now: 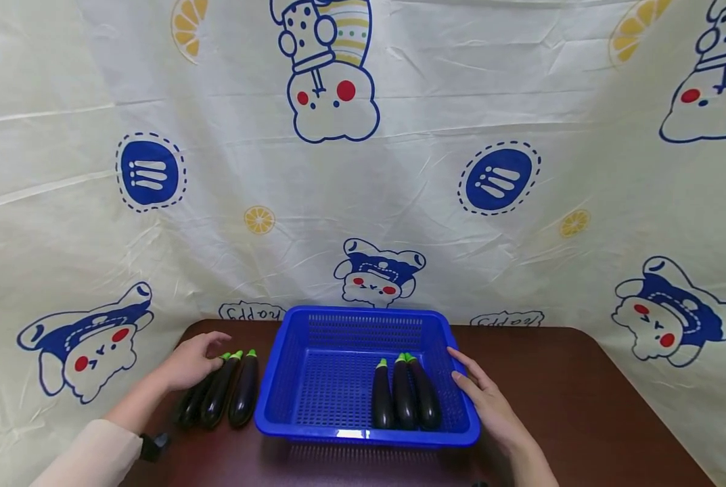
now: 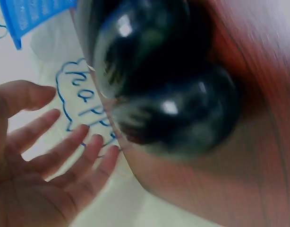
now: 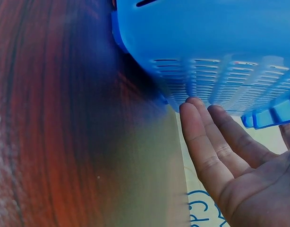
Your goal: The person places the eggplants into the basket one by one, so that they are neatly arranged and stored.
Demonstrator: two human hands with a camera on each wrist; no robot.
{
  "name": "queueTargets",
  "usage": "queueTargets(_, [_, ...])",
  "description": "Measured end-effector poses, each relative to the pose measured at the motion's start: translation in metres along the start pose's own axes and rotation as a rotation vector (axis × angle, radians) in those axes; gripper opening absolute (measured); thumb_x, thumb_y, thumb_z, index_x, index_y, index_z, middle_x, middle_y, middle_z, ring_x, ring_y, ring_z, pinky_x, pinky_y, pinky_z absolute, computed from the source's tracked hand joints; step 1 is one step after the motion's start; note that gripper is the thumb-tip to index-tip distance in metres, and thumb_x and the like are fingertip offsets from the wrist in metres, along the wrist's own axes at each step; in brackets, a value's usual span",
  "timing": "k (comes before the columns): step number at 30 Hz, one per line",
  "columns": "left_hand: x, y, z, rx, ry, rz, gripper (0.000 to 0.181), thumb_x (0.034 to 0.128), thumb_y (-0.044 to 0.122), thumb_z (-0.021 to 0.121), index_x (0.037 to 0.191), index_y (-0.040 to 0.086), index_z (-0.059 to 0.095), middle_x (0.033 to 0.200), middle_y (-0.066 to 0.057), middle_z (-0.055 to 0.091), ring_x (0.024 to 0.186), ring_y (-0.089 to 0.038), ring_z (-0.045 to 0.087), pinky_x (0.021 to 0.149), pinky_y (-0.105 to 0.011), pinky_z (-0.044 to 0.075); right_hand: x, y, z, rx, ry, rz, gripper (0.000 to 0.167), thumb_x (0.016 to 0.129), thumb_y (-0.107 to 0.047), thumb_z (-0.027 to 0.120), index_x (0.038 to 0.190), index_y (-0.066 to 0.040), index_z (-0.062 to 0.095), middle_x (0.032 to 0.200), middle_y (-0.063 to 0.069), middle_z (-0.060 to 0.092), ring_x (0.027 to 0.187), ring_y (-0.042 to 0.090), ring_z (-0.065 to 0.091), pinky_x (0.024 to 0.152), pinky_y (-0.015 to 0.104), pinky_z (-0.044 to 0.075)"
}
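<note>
My left hand (image 1: 189, 362) hovers at the stem ends of the dark purple eggplants (image 1: 219, 396) lying left of the basket. In the left wrist view its fingers (image 2: 76, 156) are spread and relaxed, with glossy eggplants (image 2: 178, 113) beyond them and nothing held. A blue plastic basket (image 1: 332, 433) stands mid-table, with three eggplants (image 1: 404, 396) side by side in its right half, green stems pointing away. My right hand (image 1: 490, 399) rests at the basket's right rim. Seen from the right wrist, its nearly straight fingers (image 3: 206, 142) lie along the slotted outer wall; its thumb is mostly hidden.
The brown wooden table (image 1: 545, 385) extends right of the basket. A pale printed cloth (image 1: 399, 189) with cartoon figures hangs behind the table's back edge. A dark wrist strap (image 1: 152, 446) is on the left forearm.
</note>
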State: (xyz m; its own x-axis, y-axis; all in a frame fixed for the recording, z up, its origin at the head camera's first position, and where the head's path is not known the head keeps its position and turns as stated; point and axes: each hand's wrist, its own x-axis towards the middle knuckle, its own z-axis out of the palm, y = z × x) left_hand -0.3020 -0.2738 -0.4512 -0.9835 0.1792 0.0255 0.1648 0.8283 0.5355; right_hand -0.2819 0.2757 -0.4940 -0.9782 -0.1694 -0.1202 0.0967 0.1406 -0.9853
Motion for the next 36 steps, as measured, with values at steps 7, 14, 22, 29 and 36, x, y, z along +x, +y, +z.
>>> queueTargets(7, [-0.002,-0.014,-0.009,0.112,-0.15,-0.121,0.048,0.0942,0.011,0.068,0.136,-0.01,0.055,0.13,-0.032,0.063,0.121,-0.049,0.061,0.098,-0.062,0.049,0.002,-0.002,0.001,-0.012,0.003,0.013,0.053,0.107,-0.044,0.052,0.158,-0.039,0.038,0.159,0.019,0.044,0.118,0.034,0.068,0.086,0.043,0.06])
queueTargets(14, [-0.004,-0.021,-0.006,0.048,-0.206,-0.243,0.049,0.0974,0.012,0.064,0.142,-0.003,0.05,0.126,-0.027,0.063,0.093,-0.03,0.064,0.068,-0.045,0.056,0.002,-0.003,0.0,-0.024,0.012,0.027,0.054,0.107,-0.046,0.051,0.158,-0.038,0.037,0.158,0.021,0.045,0.116,0.033,0.069,0.086,0.044,0.06])
queueTargets(22, [-0.003,-0.024,-0.008,-0.047,-0.216,-0.298,0.048,0.0997,0.007,0.058,0.147,0.002,0.047,0.128,-0.03,0.059,0.086,-0.027,0.066,0.056,-0.042,0.058,0.004,-0.001,0.001,-0.006,0.003,0.032,0.054,0.107,-0.045,0.05,0.159,-0.038,0.036,0.16,0.022,0.042,0.119,0.035,0.068,0.087,0.047,0.06])
queueTargets(29, [-0.003,-0.025,-0.008,-0.059,-0.22,-0.273,0.049,0.0992,0.004,0.057,0.147,0.002,0.048,0.126,-0.03,0.058,0.085,-0.028,0.065,0.054,-0.042,0.058,0.001,-0.001,-0.001,-0.027,0.012,0.025,0.054,0.106,-0.049,0.052,0.157,-0.041,0.037,0.16,0.02,0.043,0.118,0.033,0.069,0.086,0.046,0.06])
queueTargets(36, [-0.003,-0.024,-0.01,-0.03,-0.216,-0.233,0.046,0.0983,0.003,0.057,0.144,0.003,0.053,0.125,-0.033,0.059,0.084,-0.028,0.065,0.052,-0.043,0.057,0.001,0.0,-0.001,-0.033,0.01,0.005,0.052,0.106,-0.046,0.052,0.156,-0.041,0.039,0.157,0.02,0.046,0.116,0.033,0.069,0.086,0.044,0.06])
